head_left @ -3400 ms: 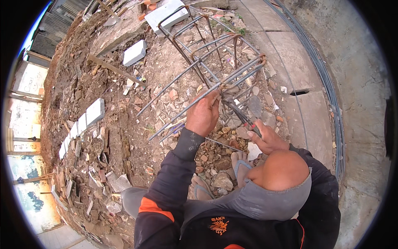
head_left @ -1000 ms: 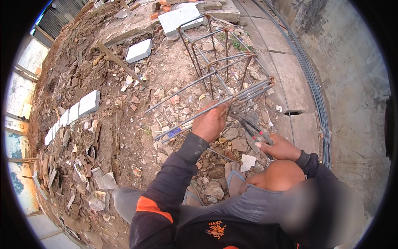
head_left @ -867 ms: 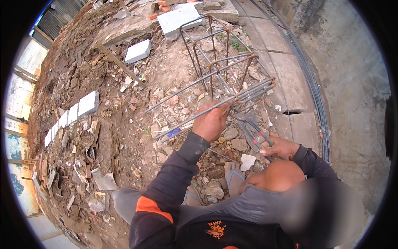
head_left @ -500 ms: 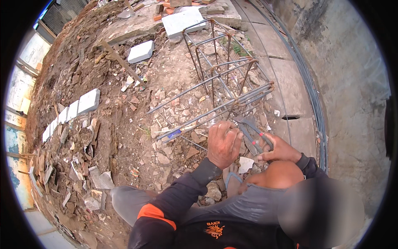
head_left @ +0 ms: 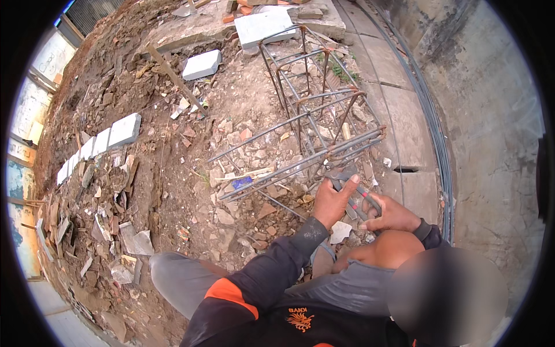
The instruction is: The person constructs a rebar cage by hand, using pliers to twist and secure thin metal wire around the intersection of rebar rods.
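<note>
Partly ringed rusty-steel rebar cage [head_left: 299, 103], bare toward 8 o'clock.
Right hand [head_left: 399, 215] clasps grey metal pincers [head_left: 373, 203]; left hand [head_left: 332, 203] half-curled, hold unclear.

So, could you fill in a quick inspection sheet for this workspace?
Surface: rubble-strewn soil; concrete slabs to the right.
Work things: pincers, handles spread; rebar cage just ahead.
Clutter: blue scrap by the cage's lower bars; wooden stake; row of white blocks to the left.
Grip: right hand holds the pincers; left hand overlaps their upper part, contact unclear.
Cables: nothing clearly seen.
Surroundings: concrete wall at right; long steel bars between slabs and wall.
</note>
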A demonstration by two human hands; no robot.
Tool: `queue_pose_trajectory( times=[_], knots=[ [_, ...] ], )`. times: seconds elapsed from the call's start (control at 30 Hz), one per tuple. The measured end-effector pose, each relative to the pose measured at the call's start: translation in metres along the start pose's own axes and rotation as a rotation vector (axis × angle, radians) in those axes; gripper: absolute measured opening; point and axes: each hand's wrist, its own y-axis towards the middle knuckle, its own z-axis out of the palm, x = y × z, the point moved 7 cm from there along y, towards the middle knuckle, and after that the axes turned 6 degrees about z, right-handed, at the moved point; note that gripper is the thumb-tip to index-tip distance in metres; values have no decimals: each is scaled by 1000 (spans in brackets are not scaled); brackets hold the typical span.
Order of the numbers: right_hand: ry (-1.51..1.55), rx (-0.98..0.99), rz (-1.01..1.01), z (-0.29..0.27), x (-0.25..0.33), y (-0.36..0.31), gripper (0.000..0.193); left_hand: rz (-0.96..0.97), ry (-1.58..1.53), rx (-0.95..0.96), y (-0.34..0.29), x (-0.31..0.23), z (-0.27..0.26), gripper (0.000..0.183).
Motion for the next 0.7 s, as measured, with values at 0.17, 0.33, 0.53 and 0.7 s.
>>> queue_pose_trajectory(
  times=[0.17,0.33,0.53,0.7],
  knots=[
    [-45,52,-7,2,2,3,50,-41,119,132,-5,14,-3,48],
    [21,58,-22,3,9,5,49,-343,-540,311,-6,37,15,55],
    [25,58,-40,1,-10,11,57,-236,-906,384,17,18,37,42],
    [-471,-339,-260,-11,4,-5,72,-225,-879,93,32,16,42,38]
  ],
)
